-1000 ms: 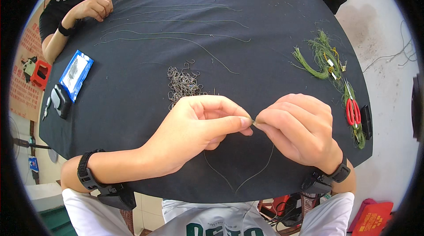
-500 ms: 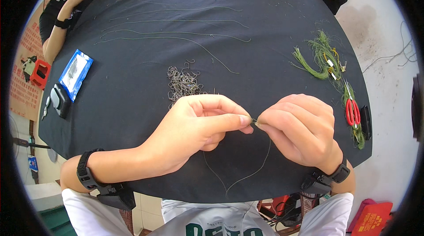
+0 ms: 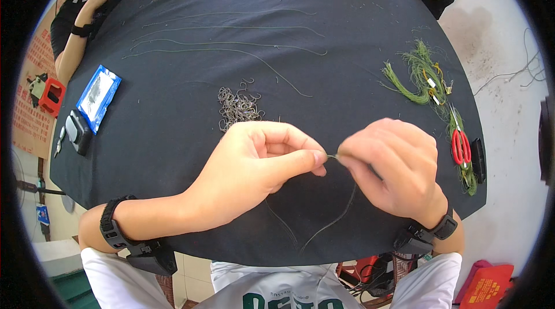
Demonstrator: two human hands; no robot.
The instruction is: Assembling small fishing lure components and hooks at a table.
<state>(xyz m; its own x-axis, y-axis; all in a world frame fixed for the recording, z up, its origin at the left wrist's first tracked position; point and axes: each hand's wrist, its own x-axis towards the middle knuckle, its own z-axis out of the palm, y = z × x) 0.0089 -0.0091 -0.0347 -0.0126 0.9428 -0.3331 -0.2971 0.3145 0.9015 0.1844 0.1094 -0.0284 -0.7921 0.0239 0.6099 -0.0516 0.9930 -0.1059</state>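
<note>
Over the near edge of the table, my left hand pinches a thin green fishing line between thumb and forefinger. My right hand grips the same line a short gap away, its fingers curled together. Below both hands the line hangs in a loose, pointed loop. Whether a hook sits between the fingertips is hidden. Just beyond my left hand lies a pile of metal fish hooks. Farther off, several cut lengths of line are laid out side by side across the cloth.
To the right lie a green line bundle, red-handled scissors and a black case. A blue packet and a black-grey device are at left. Two people sit across the black tablecloth.
My right hand has shifted slightly up, and the line between my fingertips lies a little higher. My left hand hardly moves. At far left, another person's hand has moved slightly.
</note>
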